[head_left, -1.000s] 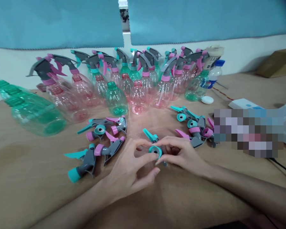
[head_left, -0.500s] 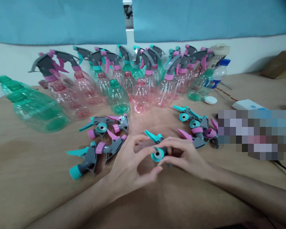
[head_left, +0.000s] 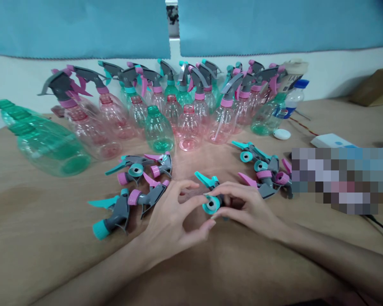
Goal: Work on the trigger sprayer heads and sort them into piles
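My right hand (head_left: 247, 208) grips a grey spray-trigger head with a teal collar and teal lever (head_left: 210, 197), its round collar turned toward me. My left hand (head_left: 174, 221) pinches the rim of that collar with thumb and forefinger. Both hands rest low over the wooden table (head_left: 44, 238) near its front middle. The head's body is mostly hidden under my right fingers.
Loose trigger heads lie in a group at the left (head_left: 132, 191) and another at the right (head_left: 263, 170). Behind stand several pink and green spray bottles (head_left: 188, 127); green bottles (head_left: 44, 140) lie at the left. A blurred patch (head_left: 338, 178) covers the right.
Both hands and the trigger head shifted slightly right in the view. The collar has tipped a little downward. The left thumb and finger stay at its rim.
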A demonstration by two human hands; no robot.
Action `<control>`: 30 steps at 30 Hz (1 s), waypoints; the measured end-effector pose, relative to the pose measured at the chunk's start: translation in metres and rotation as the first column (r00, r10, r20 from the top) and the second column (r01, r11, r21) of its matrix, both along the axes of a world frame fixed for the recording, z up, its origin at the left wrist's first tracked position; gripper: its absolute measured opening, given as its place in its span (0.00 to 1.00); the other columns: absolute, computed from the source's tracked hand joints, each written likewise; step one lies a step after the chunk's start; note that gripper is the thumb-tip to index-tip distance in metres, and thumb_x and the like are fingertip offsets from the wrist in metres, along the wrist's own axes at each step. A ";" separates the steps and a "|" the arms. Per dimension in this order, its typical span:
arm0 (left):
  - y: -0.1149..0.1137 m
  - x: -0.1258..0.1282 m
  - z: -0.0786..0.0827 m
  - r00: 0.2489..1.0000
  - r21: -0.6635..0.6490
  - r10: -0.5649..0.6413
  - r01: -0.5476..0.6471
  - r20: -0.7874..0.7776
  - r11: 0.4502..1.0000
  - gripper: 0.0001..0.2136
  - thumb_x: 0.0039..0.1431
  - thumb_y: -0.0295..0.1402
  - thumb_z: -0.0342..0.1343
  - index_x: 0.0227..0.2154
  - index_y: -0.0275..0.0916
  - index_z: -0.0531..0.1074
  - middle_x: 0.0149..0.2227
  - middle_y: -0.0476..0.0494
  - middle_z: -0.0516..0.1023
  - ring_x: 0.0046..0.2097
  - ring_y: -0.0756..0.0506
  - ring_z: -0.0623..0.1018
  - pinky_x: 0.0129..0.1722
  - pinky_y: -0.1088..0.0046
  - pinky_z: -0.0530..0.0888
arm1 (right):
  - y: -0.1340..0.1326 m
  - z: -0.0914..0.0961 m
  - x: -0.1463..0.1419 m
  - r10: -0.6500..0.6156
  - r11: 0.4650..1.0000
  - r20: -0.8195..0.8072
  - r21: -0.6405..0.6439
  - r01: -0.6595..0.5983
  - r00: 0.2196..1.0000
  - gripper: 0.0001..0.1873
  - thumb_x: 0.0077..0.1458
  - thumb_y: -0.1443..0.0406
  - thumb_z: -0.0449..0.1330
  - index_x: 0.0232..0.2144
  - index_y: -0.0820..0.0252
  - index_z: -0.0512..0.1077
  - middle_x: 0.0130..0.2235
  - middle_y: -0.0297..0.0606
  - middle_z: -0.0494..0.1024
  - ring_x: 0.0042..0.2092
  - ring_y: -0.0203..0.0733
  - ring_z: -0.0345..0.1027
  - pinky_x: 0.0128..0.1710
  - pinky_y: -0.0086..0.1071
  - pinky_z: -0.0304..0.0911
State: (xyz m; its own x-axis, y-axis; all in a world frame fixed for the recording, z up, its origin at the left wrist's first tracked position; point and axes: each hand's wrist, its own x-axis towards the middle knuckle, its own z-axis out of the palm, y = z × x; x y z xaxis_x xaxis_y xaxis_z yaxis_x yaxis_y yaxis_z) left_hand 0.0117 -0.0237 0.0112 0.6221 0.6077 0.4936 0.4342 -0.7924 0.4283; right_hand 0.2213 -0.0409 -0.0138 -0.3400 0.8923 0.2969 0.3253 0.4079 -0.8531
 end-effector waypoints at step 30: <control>-0.010 0.001 -0.014 0.985 -0.081 -0.001 -0.013 -0.174 0.997 0.05 0.58 0.28 0.51 0.27 0.37 0.66 0.26 0.51 0.70 0.27 0.50 0.70 0.26 0.74 0.67 | 0.064 0.056 -0.054 -0.147 0.971 0.228 0.218 0.097 0.962 0.15 0.52 0.58 0.63 0.40 0.61 0.75 0.29 0.32 0.75 0.26 0.32 0.63 0.26 0.28 0.57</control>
State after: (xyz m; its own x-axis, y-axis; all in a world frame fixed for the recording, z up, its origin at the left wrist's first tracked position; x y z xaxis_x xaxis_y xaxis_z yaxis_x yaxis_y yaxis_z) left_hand 0.0125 -0.0337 -0.0028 0.6902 0.6456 0.3268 0.5126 -0.7551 0.4088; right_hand 0.1677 0.0228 0.0422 -0.3162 0.8610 0.3983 0.5690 0.5081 -0.6466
